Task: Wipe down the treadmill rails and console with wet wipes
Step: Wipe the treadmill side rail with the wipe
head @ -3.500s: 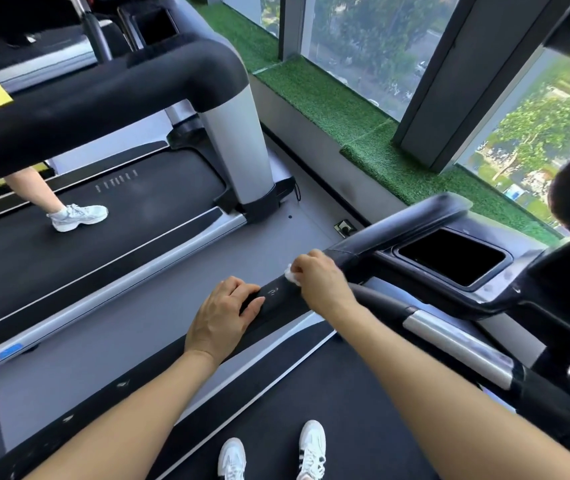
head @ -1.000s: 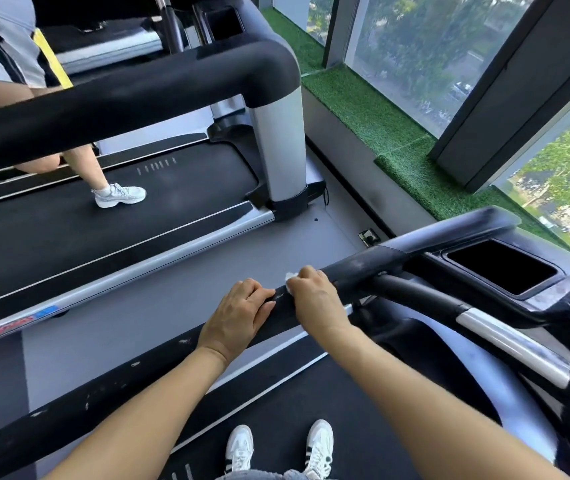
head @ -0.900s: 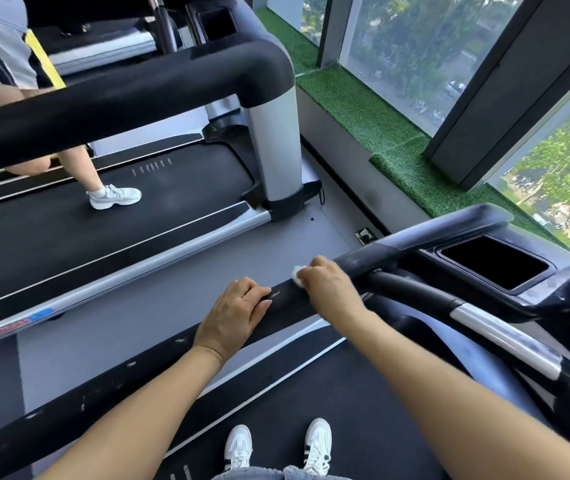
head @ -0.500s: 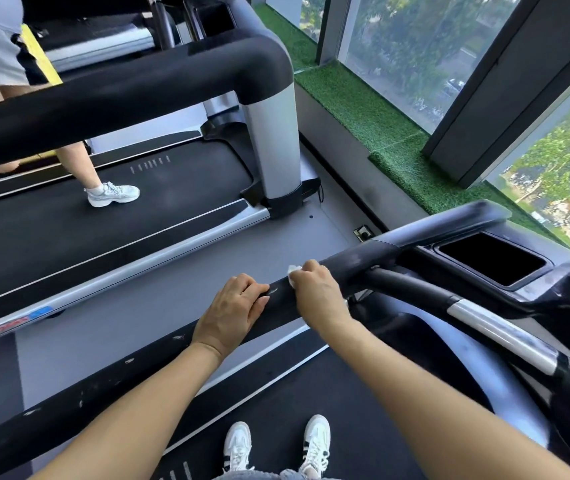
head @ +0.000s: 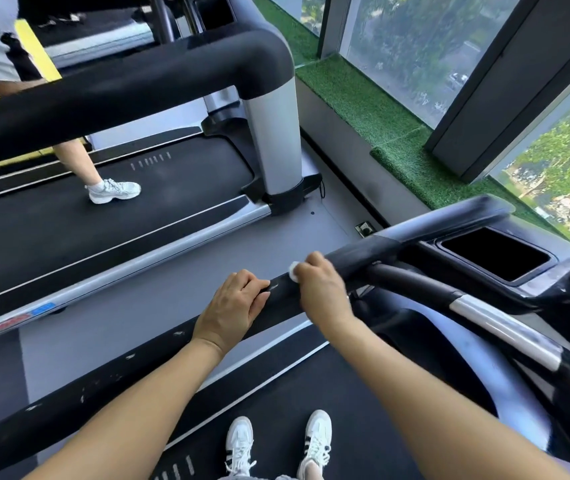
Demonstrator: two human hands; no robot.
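Item: left rail (head: 110, 379) of a treadmill, black, scuffed with pale chips along its top; runs from lower left up to the console (head: 494, 258).
Wipe: small white wad (head: 293, 270), pressed on the rail top close to where the rail meets the console; only a corner shows past the knuckles.
Right hand (head: 321, 289): curled over the wipe and clamped on it, bearing down on the rail; probably bunched small so pressure lands on one patch.
Left hand (head: 233, 306): laid on the rail just behind the right, fingers draped over the far edge, holding no wipe; likely a brace for balance. The two hands sit close but apart.
Stage: judged as rail wiping, near the console end; console and the right rail look untouched, though wetness cannot be read.
Belt: the person's white shoes (head: 276, 445) stand on it, below the arms.
Neighbour: second treadmill (head: 120, 209) to the left, another person's leg and shoe (head: 113, 191) on its belt.
Hidden: most of the wipe; right fingertips; the rail's underside; the console display, cut off at the right edge, with only a dark tray recess (head: 494, 253) seen.
Unclear: whether the pale chips are dirt or worn coating.
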